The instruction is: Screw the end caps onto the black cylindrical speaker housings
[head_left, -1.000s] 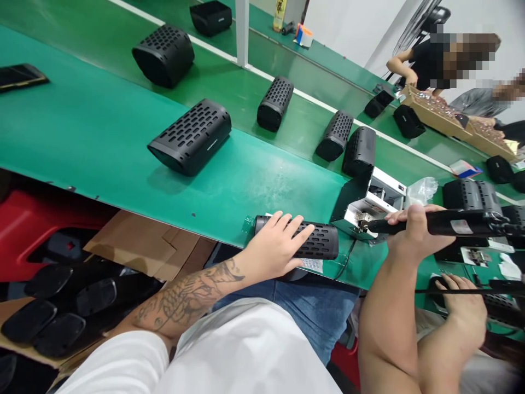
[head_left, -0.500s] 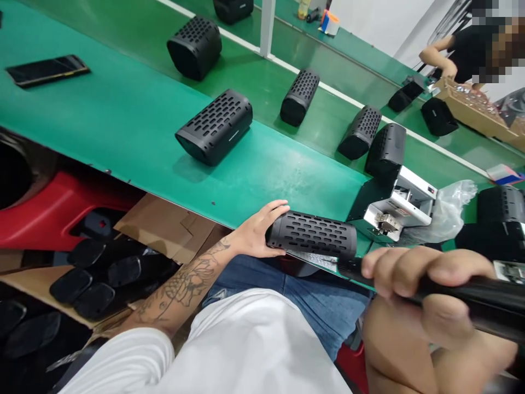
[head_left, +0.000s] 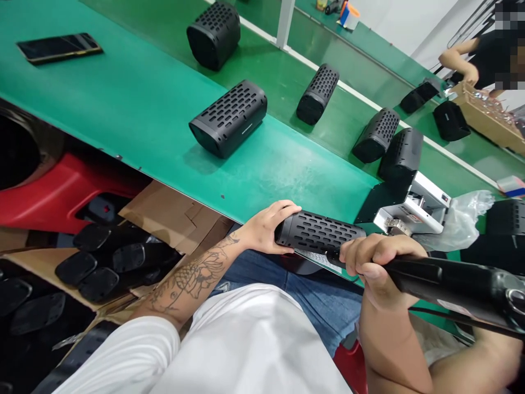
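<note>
My left hand [head_left: 273,227] is wrapped around the left end of a black speaker [head_left: 320,231] with a slotted grille, which lies at the front edge of the green bench. In my right hand [head_left: 379,260] is a black electric screwdriver [head_left: 455,282], held roughly level. Its front end meets the speaker's near side at the lower right; the bit's exact contact is hidden. Just right of that speaker stands a white and black screw feeder [head_left: 426,210]. A second black speaker [head_left: 229,117] lies farther back on the bench.
Several more speakers, including one [head_left: 318,93], stand on the green conveyor [head_left: 283,87]. A phone [head_left: 59,48] lies at left, and a plastic bag [head_left: 467,221] beside the feeder. Below left are a red stool [head_left: 61,191] and cartons of black parts. Across the conveyor, a person reaches into a box [head_left: 484,115].
My right hand and the screwdriver have moved left and farther from the camera, along the speaker's near side. My left hand keeps its hold. The whole view has shifted slightly.
</note>
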Demonstrator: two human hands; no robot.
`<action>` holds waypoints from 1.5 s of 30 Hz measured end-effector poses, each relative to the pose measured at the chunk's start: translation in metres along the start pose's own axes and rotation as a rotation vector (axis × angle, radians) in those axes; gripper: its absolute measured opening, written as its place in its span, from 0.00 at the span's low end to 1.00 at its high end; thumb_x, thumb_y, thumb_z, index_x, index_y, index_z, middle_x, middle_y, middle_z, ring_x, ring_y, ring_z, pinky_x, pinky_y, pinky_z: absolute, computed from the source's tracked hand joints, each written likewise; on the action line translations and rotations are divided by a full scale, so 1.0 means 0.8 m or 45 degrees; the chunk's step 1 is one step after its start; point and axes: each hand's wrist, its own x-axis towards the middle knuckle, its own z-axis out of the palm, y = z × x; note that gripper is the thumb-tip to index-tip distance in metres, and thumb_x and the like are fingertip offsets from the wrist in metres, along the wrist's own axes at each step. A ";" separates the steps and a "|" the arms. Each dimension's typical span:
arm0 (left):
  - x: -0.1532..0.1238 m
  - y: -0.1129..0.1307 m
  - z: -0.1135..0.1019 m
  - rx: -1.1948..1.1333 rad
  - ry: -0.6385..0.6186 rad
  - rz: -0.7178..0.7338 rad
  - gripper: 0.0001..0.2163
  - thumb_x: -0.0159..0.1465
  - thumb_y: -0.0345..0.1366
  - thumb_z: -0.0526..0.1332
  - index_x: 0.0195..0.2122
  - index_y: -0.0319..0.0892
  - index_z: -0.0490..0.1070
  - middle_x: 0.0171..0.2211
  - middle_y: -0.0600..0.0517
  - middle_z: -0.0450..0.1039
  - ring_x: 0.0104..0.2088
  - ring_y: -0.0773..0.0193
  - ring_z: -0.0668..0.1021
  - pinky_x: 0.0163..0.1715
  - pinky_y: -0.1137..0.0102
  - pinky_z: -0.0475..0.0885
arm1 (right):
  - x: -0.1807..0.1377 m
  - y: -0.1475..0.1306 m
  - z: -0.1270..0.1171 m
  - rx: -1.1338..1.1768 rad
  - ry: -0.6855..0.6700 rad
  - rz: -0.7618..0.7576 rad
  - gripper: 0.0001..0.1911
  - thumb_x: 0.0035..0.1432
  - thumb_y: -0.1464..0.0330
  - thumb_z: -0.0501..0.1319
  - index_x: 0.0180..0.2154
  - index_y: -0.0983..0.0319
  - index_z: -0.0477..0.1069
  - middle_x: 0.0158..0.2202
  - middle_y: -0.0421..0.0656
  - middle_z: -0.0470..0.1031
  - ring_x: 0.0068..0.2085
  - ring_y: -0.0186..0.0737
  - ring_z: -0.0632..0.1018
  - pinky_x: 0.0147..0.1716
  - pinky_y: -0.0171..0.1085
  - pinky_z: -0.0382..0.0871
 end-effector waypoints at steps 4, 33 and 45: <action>-0.001 -0.002 0.002 0.025 -0.015 -0.031 0.57 0.60 0.47 0.85 0.84 0.47 0.54 0.73 0.31 0.70 0.72 0.34 0.79 0.73 0.39 0.79 | -0.004 0.003 -0.002 -0.025 -0.059 -0.012 0.13 0.67 0.71 0.76 0.37 0.56 0.73 0.24 0.32 0.74 0.19 0.33 0.74 0.26 0.39 0.78; -0.008 0.001 0.014 0.136 0.049 0.045 0.55 0.63 0.50 0.82 0.84 0.44 0.53 0.73 0.28 0.70 0.71 0.32 0.80 0.67 0.38 0.85 | 0.042 0.046 -0.207 -0.703 1.330 -0.290 0.14 0.54 0.66 0.75 0.35 0.58 0.70 0.18 0.33 0.69 0.17 0.38 0.73 0.19 0.37 0.71; -0.004 0.006 0.015 0.109 0.013 0.000 0.56 0.63 0.50 0.82 0.84 0.46 0.51 0.73 0.29 0.68 0.71 0.33 0.80 0.67 0.40 0.84 | -0.007 -0.064 -0.030 -0.262 0.502 -0.099 0.25 0.57 0.46 0.84 0.35 0.50 0.73 0.19 0.31 0.70 0.14 0.41 0.68 0.17 0.49 0.77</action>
